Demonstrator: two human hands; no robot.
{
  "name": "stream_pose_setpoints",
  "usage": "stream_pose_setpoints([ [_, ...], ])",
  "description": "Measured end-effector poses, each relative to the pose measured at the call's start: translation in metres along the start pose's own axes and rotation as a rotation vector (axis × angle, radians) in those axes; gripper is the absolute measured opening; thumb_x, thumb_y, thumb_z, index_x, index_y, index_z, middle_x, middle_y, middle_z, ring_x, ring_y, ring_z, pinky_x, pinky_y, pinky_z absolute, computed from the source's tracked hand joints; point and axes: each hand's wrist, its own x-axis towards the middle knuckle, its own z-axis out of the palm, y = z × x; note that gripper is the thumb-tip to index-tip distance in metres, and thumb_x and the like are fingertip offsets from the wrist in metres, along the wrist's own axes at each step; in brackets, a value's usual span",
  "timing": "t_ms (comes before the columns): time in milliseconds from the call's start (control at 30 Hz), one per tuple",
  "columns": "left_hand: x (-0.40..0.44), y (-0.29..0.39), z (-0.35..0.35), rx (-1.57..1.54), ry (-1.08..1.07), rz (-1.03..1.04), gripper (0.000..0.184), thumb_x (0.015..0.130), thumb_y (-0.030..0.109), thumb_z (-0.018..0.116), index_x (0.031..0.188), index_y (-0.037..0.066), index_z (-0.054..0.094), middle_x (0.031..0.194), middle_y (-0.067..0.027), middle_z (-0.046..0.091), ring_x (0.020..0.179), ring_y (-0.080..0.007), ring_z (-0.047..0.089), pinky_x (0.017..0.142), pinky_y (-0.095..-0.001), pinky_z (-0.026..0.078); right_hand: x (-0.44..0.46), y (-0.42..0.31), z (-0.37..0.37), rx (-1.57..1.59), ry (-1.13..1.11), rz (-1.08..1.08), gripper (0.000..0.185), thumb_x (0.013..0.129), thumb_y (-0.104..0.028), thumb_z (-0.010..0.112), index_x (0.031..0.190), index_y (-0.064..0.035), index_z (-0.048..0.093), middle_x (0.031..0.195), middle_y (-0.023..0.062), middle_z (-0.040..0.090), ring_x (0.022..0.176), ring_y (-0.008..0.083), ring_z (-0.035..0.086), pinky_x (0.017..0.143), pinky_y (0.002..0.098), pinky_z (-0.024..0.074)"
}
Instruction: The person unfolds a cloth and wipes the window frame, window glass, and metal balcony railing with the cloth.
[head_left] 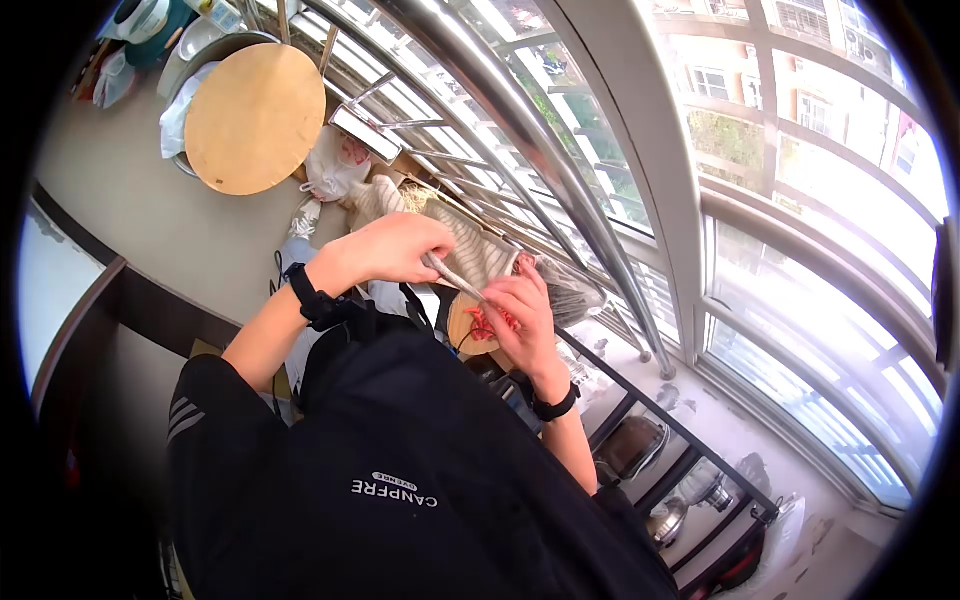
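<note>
A thin, pale grey strip (456, 279) stretches between my two hands; its material is hard to make out. My left hand (392, 248), with a black band on the wrist, is closed round its upper end. Thumb and fingertips of my right hand (526, 318) pinch the lower end. Just beneath and behind the right hand lies a small bunch of red pieces (478, 322) on a round wooden surface (460, 318), partly hidden by the fingers. Beyond both hands is a striped beige cloth (470, 245).
A round wooden board (256, 118) covers a large metal tub at upper left, near a white plastic bag (336, 165). A steel railing (545, 135) runs along the windows. A black metal rack (690, 455) stands at lower right, with pots around it.
</note>
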Motion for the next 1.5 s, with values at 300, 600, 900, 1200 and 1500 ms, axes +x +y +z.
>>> stream_pose_setpoints([
  [300,-0.043,-0.021,-0.031,0.395,0.141,-0.026,0.023,0.075,0.013,0.074,0.086,0.004,0.057,0.087,-0.0116,0.059,0.089,-0.0356,0.06,0.078,-0.0457,0.049,-0.012,0.004,0.021,0.179,-0.059,0.246,0.019,0.085,-0.004,0.072,0.103,-0.0007,0.066,0.091,0.0132,0.06,0.085,0.0295,0.06,0.074,0.0363,0.0488],
  [600,-0.083,0.003,-0.052,0.386,-0.17,-0.17,0.018,0.071,0.012,0.067,0.084,0.001,0.063,0.082,-0.0159,0.063,0.083,-0.0383,0.063,0.075,-0.0482,0.051,-0.031,0.003,0.088,-0.02,-0.281,0.398,0.027,0.079,-0.013,0.067,0.098,-0.0002,0.053,0.094,0.0175,0.057,0.091,0.0408,0.058,0.079,0.0473,0.0486],
  [900,-0.097,-0.012,-0.06,0.547,-0.324,-0.134,0.014,0.069,0.01,0.066,0.08,0.003,0.065,0.085,-0.0119,0.061,0.089,-0.0325,0.061,0.081,-0.0417,0.049,-0.069,-0.04,0.137,0.051,-0.113,0.56,0.024,0.078,-0.009,0.068,0.097,-0.0029,0.054,0.092,0.0162,0.057,0.091,0.0371,0.058,0.078,0.0458,0.048],
  [1200,-0.071,-0.025,-0.051,0.614,0.325,0.003,0.021,0.074,0.012,0.071,0.09,0.005,0.058,0.088,-0.0075,0.061,0.076,-0.0292,0.064,0.064,-0.0395,0.05,-0.051,-0.007,0.115,-0.26,0.331,0.473,0.02,0.081,-0.003,0.068,0.096,-0.0028,0.056,0.092,0.0136,0.054,0.089,0.0319,0.055,0.076,0.0419,0.0458],
  [1500,0.073,-0.026,-0.017,-0.315,0.925,-0.091,0.035,0.099,0.008,0.056,0.133,0.003,0.049,0.12,-0.0177,0.066,0.106,-0.0269,0.068,0.09,-0.0363,0.055,0.032,0.077,0.071,0.517,0.717,0.784,0.015,0.091,-0.002,0.061,0.1,-0.0054,0.05,0.056,-0.0039,0.042,0.051,0.0075,0.038,0.051,0.0277,0.0367],
])
